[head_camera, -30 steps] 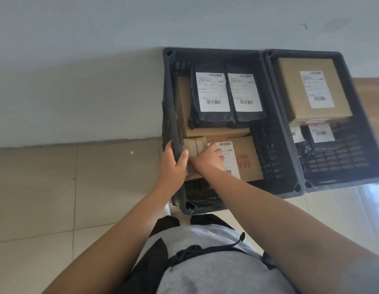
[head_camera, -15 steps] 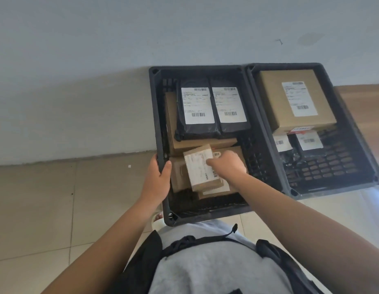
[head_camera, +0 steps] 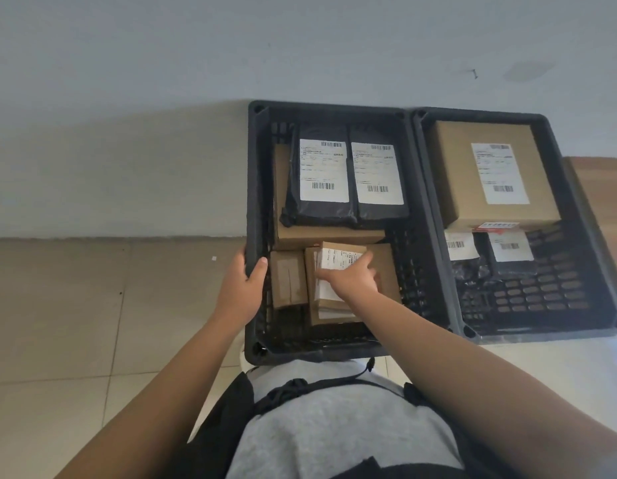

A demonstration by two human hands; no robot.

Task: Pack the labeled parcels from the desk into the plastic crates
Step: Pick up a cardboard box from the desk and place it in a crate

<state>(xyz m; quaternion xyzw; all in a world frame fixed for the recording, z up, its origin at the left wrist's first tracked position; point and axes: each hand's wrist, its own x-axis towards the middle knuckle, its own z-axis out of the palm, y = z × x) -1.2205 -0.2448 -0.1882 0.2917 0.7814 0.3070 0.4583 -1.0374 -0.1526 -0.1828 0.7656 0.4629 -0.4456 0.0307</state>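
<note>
Two black plastic crates stand side by side on the tiled floor against the wall: the left crate [head_camera: 253, 188] holds two black mailer bags [head_camera: 345, 174] with white labels lying on a flat cardboard box, with smaller cardboard parcels nearer the person. The right crate [head_camera: 576, 305] holds a large labeled cardboard box [head_camera: 490, 174] over labeled black bags. The left hand [head_camera: 241, 292] grips the left crate's rim, thumb curled inside, while the right hand [head_camera: 352, 281] rests with straight fingers on a small labeled parcel [head_camera: 334, 267] inside that crate.
</note>
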